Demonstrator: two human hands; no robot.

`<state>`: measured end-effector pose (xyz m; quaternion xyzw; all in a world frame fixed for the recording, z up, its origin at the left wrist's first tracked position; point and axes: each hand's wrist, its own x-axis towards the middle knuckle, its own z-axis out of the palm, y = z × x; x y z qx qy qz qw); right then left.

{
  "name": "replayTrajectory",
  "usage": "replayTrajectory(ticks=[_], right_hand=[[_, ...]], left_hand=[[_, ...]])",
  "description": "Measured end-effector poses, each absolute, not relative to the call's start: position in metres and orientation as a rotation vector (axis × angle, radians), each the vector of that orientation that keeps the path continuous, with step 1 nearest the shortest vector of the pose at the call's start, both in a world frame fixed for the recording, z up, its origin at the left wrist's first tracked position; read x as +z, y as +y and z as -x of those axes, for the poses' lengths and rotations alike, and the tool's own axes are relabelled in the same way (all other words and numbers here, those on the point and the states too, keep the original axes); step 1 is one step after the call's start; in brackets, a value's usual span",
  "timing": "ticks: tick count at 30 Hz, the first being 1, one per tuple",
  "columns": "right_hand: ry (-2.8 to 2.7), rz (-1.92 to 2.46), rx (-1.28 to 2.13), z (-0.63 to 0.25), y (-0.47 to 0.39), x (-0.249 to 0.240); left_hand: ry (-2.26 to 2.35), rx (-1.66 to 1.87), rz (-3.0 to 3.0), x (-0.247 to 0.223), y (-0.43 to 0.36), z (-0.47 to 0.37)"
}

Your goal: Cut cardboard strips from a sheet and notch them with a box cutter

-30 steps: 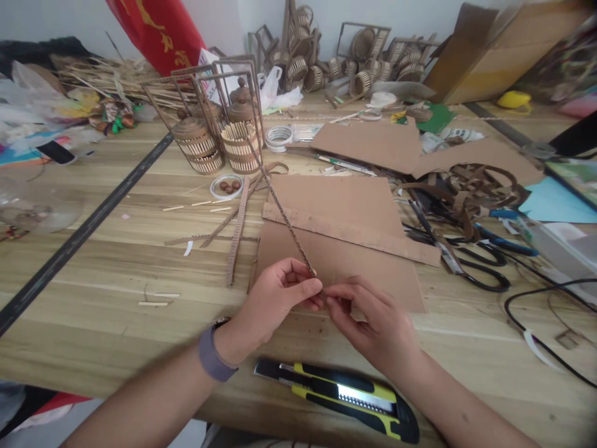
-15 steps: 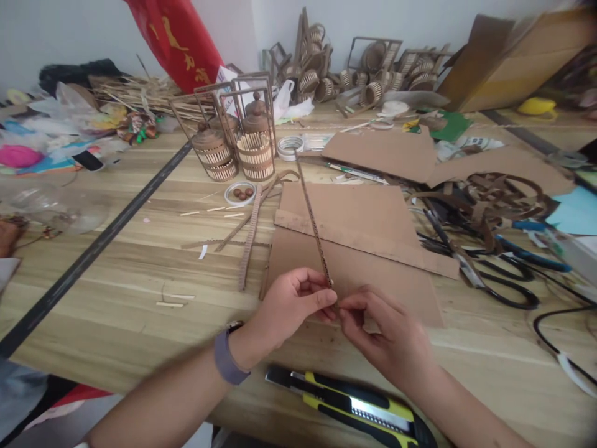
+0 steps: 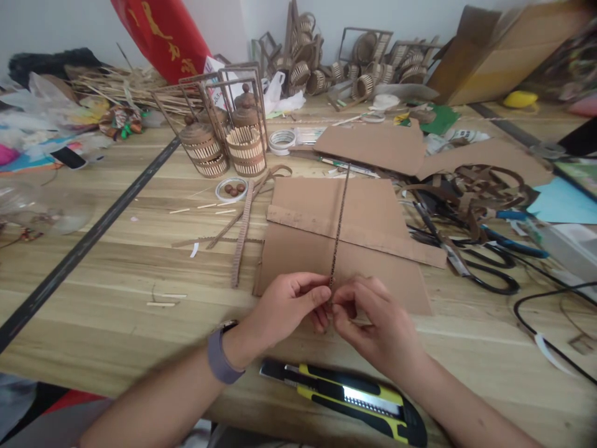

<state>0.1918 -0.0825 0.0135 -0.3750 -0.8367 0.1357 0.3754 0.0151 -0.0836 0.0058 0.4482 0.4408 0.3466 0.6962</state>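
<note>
A thin cardboard strip (image 3: 339,227), seen edge-on with its corrugation showing, points away from me above a cardboard sheet (image 3: 298,261). My left hand (image 3: 296,305), a grey band at its wrist, pinches the strip's near end between thumb and fingers. Close against it, my right hand (image 3: 373,317) is closed at that same end, thumb and forefinger pressed together. The fingers cover the tip of the strip. Nearer to me, below both hands, lies a yellow and black utility knife (image 3: 345,398) with its blade pointing left.
Behind the sheet stand small slatted buckets (image 3: 245,149) in frames, beside a tape roll (image 3: 282,142) and a ring holding brown beads (image 3: 232,189). Scissors (image 3: 489,270) and coiled brown strips (image 3: 489,193) lie at right. A long dark strip (image 3: 93,239) crosses the table at left.
The cardboard strip has swung its far end to the right and now stands nearly straight ahead. My right hand has come closer to my left. The whole view has shifted slightly.
</note>
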Motion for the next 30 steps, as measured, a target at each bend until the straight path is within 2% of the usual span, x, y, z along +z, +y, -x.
replayTrajectory(ticks=[6,13,22,30], right_hand=[[-2.126,1.108,0.337,-0.196,-0.081,0.015],[-2.159,1.023,0.268,-0.195,-0.081,0.012],[-2.170,1.008,0.278,-0.193,-0.079,0.011],[-2.191,1.019,0.344,-0.191,-0.080,0.008]], left_hand=[[1.299,0.857,-1.681,0.016,-0.090,-0.009],[1.150,0.872,-2.149,0.012,-0.092,-0.008],[1.205,0.850,-2.455,0.011,-0.095,-0.012],[1.310,0.823,-2.399,0.006,-0.098,-0.014]])
